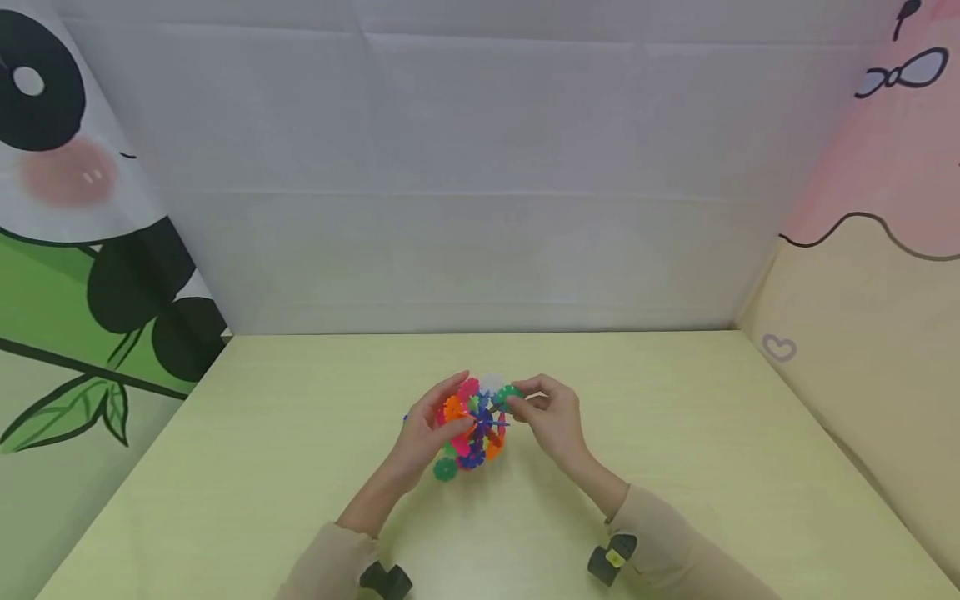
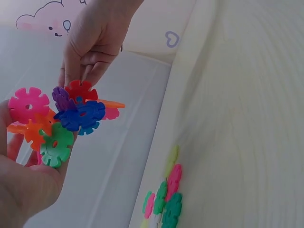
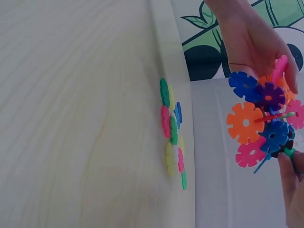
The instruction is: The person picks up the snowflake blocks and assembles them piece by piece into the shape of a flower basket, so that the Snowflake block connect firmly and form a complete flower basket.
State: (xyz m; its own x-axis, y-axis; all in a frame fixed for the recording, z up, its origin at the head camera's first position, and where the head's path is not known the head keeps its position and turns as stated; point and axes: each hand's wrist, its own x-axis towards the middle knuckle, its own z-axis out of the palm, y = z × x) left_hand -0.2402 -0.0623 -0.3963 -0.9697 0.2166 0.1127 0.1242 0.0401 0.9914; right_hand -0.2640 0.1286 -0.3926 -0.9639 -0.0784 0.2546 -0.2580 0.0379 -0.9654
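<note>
A many-coloured ball of interlocked plastic flower discs is up in front of me, between my two hands. My left hand grips its left side, thumb across the near face and fingers behind. On the other side my right hand pinches a green notched disc between thumb and fingertips, right at the ball's upper right edge. Blue, orange and pink discs stick out at angles, as the orange disc does in the right wrist view. The fingers behind the ball are partly hidden.
Several loose discs lie flat on the pale table, mostly hidden behind the ball and hands in the head view. A white back wall and printed side panels enclose the table. Small black cameras sit at both wrists.
</note>
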